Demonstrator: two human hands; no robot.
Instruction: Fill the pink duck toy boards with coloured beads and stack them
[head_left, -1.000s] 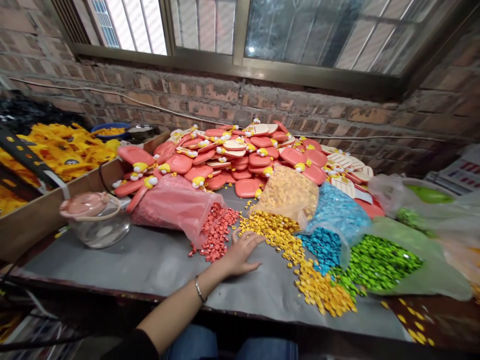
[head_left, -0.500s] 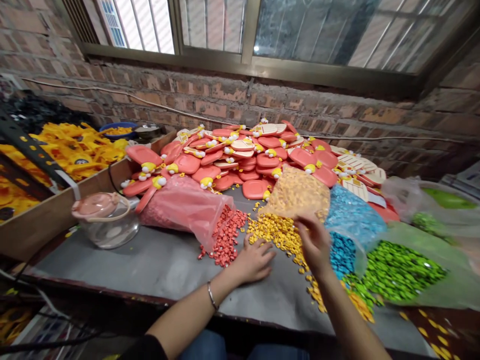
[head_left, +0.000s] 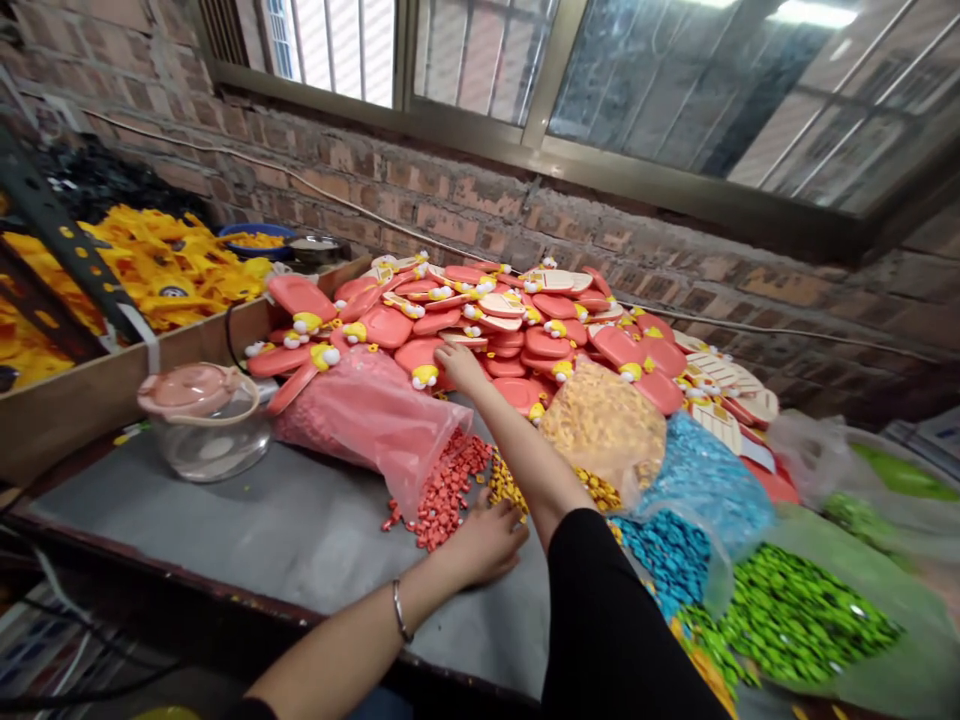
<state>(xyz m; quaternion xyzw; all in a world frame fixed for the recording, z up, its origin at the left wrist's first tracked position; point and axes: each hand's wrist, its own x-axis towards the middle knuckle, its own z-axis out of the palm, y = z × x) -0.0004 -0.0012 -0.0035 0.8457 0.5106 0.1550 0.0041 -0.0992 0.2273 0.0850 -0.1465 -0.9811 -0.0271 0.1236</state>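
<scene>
My right hand reaches over the pink bag, its fingertips on a heap of flat coral-pink plastic pieces with yellow and white trim. Whether it grips anything I cannot tell. My left hand lies flat on the grey table top, holding nothing, next to spilled small red beads. A pink plastic bag leads into those beads. Beyond my right forearm lie an orange-yellow bag and a blue bag. My black sleeve hides much of the yellow and blue beads.
Bright green beads lie in a green bag at the right. A glass jar with a pink lid stands at the left, before a wooden crate wall and a mass of yellow plastic parts. A brick wall closes the back.
My right hand has moved from above the yellow beads forward onto the coral-pink heap. My left hand has shifted slightly left on the table, and the view has tilted.
</scene>
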